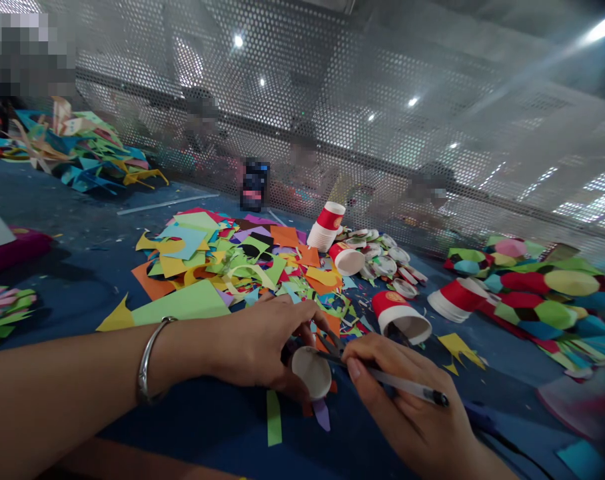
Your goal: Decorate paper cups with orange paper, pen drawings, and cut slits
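My left hand (262, 343), with a silver bangle at the wrist, curls its fingers around a small white paper disc (312, 373) that looks like a cut-off cup base. In my right hand (407, 393) is a pen (407, 385) with a clear barrel and a black end. The pen's front end reaches over the disc's upper edge; whether it touches cannot be made out. Something dark and narrow shows between the two hands, its kind unclear. A red and white paper cup (400, 317) lies on its side just beyond my right hand.
Coloured paper scraps (252, 260) heap beyond my hands. Stacked paper cups (327, 227) and white discs (382, 257) stand behind. Another cup (455, 300) and coloured paper shapes (547, 293) lie right. A perforated metal screen (302, 87) borders the table; more cut paper (92, 153) lies far left.
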`<act>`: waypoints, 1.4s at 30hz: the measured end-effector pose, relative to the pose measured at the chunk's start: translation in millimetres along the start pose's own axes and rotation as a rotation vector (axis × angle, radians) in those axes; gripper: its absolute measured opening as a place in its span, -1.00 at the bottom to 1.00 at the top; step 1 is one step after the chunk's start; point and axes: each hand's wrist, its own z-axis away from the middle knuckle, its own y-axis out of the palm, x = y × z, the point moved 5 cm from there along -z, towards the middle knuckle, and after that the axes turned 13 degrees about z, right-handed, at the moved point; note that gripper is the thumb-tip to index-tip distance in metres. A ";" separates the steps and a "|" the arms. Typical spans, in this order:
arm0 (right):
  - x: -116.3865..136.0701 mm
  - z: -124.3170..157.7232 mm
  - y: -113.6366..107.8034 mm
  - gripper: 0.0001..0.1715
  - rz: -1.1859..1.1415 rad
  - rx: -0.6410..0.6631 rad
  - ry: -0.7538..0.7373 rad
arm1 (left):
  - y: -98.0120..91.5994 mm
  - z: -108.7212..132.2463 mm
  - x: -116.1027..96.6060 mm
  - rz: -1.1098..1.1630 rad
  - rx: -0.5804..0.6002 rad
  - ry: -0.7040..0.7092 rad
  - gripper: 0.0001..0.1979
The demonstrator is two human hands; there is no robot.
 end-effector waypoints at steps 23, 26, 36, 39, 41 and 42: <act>0.8 0.4 0.3 -0.86 -0.015 -0.022 -0.004 | 0.4 -0.8 1.6 -0.005 -0.006 0.023 -0.25; 0.9 1.2 0.5 -0.86 -0.010 -0.018 0.002 | 0.2 -0.3 0.7 -0.013 -0.010 0.021 -0.26; -2.1 0.9 0.0 -0.84 -0.035 0.005 0.035 | 0.5 0.5 -1.0 -0.019 0.000 0.017 -0.25; -3.8 0.5 0.1 -0.83 -0.032 0.026 0.054 | 1.2 0.7 -0.2 -0.039 -0.006 0.033 -0.27; -4.7 0.4 -0.3 -0.83 -0.030 0.026 0.060 | 1.5 1.0 0.3 -0.051 -0.006 0.034 -0.25; -5.2 0.3 -0.6 -0.82 -0.025 0.022 0.062 | 1.5 1.2 0.2 -0.051 -0.004 0.034 -0.24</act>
